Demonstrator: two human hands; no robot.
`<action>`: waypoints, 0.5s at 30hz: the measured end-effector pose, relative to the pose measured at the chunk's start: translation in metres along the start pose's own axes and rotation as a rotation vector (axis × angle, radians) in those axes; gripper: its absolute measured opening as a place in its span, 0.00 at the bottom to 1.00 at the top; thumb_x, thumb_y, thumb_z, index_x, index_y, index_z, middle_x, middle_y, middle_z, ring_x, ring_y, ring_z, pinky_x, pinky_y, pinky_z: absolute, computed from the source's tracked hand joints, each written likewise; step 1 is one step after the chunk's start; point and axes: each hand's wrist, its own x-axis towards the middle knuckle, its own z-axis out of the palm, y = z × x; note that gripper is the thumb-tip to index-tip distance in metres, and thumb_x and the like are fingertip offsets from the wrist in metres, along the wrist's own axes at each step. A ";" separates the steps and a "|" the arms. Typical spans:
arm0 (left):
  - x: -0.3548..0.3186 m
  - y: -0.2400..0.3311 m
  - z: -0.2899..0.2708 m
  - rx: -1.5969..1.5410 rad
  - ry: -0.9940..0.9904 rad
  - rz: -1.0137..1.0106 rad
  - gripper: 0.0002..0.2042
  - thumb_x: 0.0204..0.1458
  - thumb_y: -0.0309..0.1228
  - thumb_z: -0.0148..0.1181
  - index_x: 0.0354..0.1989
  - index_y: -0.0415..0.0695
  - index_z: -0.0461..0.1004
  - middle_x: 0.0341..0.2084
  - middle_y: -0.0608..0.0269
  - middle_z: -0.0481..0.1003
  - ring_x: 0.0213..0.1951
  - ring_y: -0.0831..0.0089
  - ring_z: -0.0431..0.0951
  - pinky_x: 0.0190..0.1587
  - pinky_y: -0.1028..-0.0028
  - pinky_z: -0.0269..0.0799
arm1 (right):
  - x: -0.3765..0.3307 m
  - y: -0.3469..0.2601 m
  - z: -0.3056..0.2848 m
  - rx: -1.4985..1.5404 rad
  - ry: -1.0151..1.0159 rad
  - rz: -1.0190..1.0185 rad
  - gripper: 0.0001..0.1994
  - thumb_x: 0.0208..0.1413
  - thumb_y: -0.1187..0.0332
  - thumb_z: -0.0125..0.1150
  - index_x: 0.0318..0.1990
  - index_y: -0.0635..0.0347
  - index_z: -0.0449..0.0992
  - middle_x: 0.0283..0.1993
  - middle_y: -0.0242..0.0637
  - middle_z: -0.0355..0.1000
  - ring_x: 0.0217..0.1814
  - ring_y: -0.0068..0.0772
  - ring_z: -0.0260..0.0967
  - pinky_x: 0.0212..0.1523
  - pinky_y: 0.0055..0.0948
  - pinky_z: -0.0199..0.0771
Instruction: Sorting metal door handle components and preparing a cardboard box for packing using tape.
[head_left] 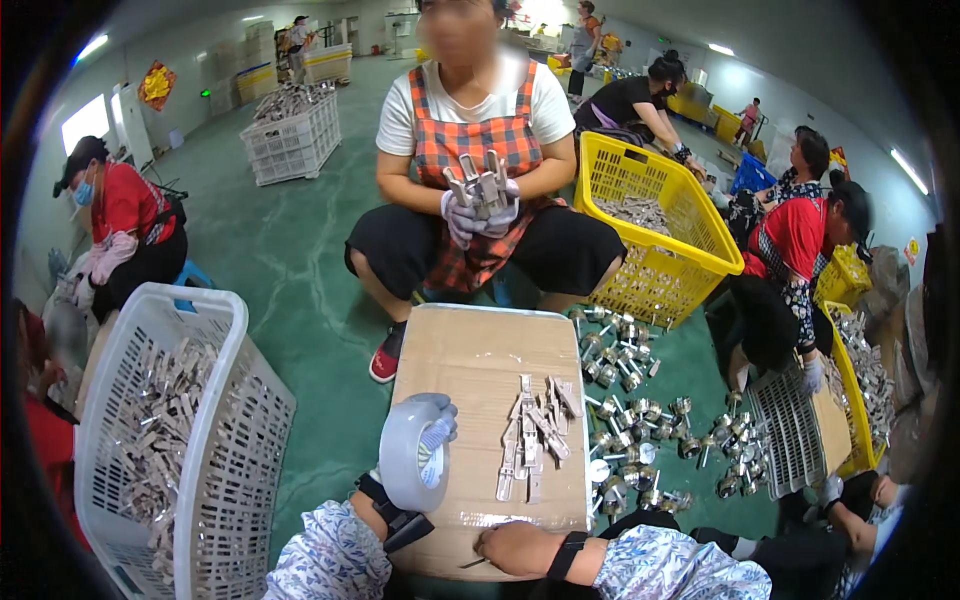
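A wide roll of clear packing tape [402,462] stands on edge over the left part of a cardboard-topped board [460,350]. My left hand [440,428], in a light glove, grips the roll; most of the hand is hidden behind it. At the board's near edge, my right hand [515,549] is closed, fingers curled under. A thin dark sliver shows beside its fingertips, and I cannot make out what it is. Beyond my right hand lies a loose pile of flat metal clip-like parts [530,440] on the cardboard.
Across the board a person in gloves holds several similar metal parts [482,190]. A white crate [235,420] of such parts stands at left, a yellow crate [660,260] at far right. Round metal fittings with stems [635,420] cover the floor right of the board. Other people sit around.
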 end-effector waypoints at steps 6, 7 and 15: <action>-0.005 0.010 0.002 0.026 0.027 0.000 0.14 0.58 0.30 0.50 0.50 0.35 0.64 0.35 0.58 0.69 0.36 0.71 0.71 0.44 0.74 0.70 | 0.003 0.003 0.004 0.038 -0.019 0.021 0.09 0.51 0.71 0.51 0.37 0.63 0.75 0.41 0.46 0.74 0.43 0.51 0.73 0.40 0.43 0.74; -0.005 0.009 -0.002 -0.015 0.033 0.001 0.14 0.58 0.29 0.51 0.49 0.36 0.64 0.35 0.58 0.69 0.36 0.71 0.71 0.44 0.74 0.70 | 0.004 0.004 0.004 0.051 -0.036 0.031 0.09 0.52 0.68 0.52 0.37 0.62 0.74 0.41 0.44 0.73 0.43 0.51 0.72 0.41 0.43 0.73; -0.004 0.011 -0.019 -0.348 -0.052 -0.033 0.14 0.55 0.26 0.56 0.48 0.37 0.66 0.36 0.58 0.69 0.37 0.69 0.72 0.44 0.73 0.71 | 0.000 0.000 0.002 0.035 -0.030 0.056 0.09 0.53 0.66 0.52 0.36 0.60 0.75 0.41 0.41 0.74 0.43 0.50 0.72 0.41 0.42 0.73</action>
